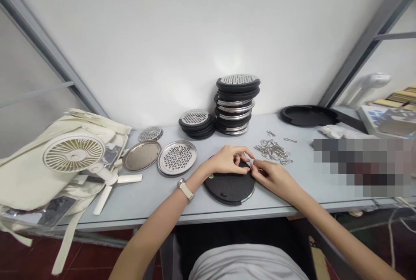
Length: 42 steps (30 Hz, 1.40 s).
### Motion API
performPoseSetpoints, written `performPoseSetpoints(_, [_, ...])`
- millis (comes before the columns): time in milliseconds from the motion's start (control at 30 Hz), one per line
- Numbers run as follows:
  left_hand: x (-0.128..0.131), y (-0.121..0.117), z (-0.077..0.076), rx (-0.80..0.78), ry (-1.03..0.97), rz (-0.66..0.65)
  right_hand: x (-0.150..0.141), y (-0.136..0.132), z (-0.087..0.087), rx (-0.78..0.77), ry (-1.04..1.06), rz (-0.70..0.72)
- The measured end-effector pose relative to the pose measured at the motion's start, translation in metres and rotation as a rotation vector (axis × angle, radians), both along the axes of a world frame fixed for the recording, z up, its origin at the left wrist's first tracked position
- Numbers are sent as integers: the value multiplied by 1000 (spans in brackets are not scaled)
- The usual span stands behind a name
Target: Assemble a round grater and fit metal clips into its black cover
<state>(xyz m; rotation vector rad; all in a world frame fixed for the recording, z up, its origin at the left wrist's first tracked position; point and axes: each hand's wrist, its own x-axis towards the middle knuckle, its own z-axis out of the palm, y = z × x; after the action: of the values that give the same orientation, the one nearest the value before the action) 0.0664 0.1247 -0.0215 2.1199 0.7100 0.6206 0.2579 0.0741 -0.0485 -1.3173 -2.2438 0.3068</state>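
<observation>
1. Black disc (229, 189) lies flat on the grey table (152, 204), lower middle of the frame, with a thin steel rim showing along its lower right edge
2. Left hand (227, 160), a pale strap watch (185, 189) on its wrist, curls over the disc's upper edge, fingers bent inward
3. Right hand (271, 179) comes in from the lower right, its fingertips (252, 165) meeting the left hand's at that same edge. Both look pinched together, but from here I cannot tell whether they grip the disc or something small
4. Loose heap of metal clips (272, 151) sits just beyond the right hand, with a few strays farther up
5. Two stacks of black-and-steel discs stand against the wall, the tall one (233, 104) at upper centre and the short one (196, 124) to its left
6. Perforated steel plate (177, 158) and plain steel tray (141, 155) lie left of the hands
7. White folding fan (73, 152) rests on a cream canvas bag (39, 184) at far left
8. Black ring (308, 115) lies at upper right, and a pixelated patch (360, 167) hides the table's right end
</observation>
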Motion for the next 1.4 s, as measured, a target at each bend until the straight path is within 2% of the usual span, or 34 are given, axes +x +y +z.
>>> performPoseSetpoints(1400, [-1, 1, 0, -18, -23, -22, 1, 1, -2, 24, -38, 2])
